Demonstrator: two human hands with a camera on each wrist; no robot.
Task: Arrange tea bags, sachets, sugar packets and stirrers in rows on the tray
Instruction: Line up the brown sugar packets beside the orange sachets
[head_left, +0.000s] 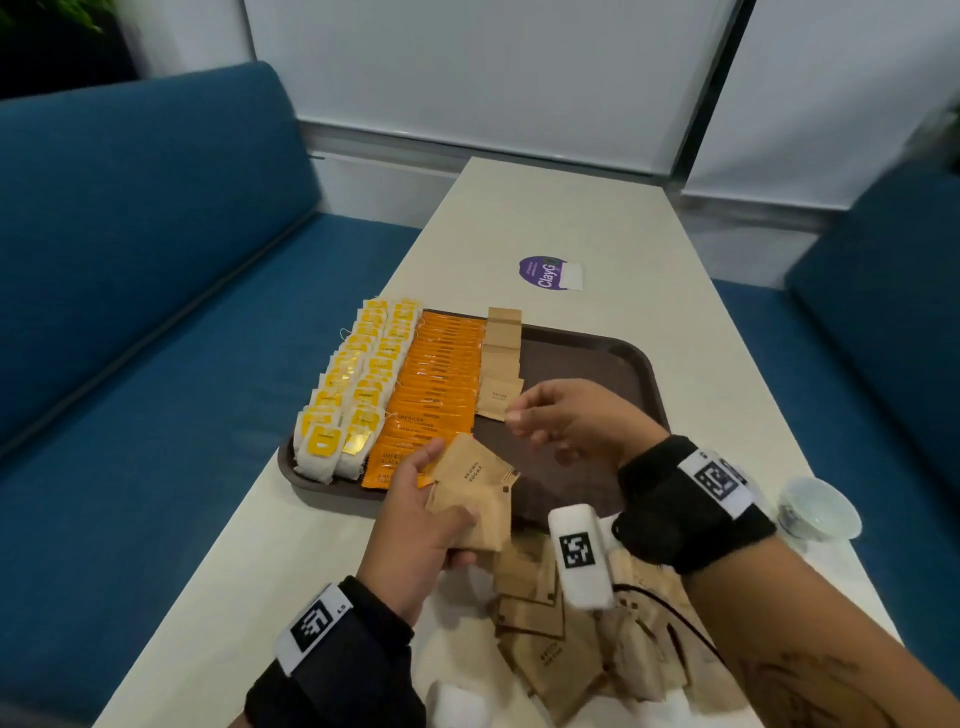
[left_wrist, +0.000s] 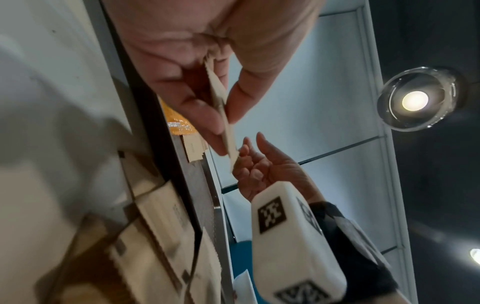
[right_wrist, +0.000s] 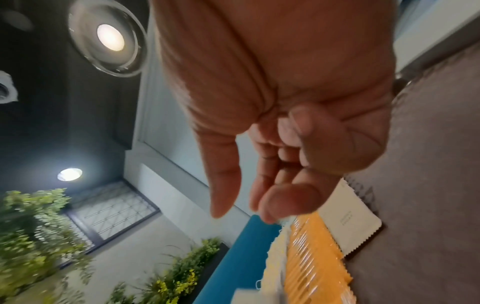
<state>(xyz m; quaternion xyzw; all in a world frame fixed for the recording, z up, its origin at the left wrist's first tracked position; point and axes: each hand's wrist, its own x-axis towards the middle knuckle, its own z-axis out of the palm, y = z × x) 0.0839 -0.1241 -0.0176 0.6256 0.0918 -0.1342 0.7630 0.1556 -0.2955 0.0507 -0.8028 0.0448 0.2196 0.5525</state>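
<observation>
My left hand (head_left: 415, 525) grips a stack of brown sugar packets (head_left: 475, 496) at the tray's (head_left: 613, 358) near edge, while my right hand (head_left: 566, 421) hovers just beside, loosely curled, holding nothing.

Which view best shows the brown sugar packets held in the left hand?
The head view: the brown sugar packets face the camera, print readable, gripped by the left hand at the tray's near edge. The left wrist view shows them edge-on between the fingers. The right wrist view misses them.
</observation>
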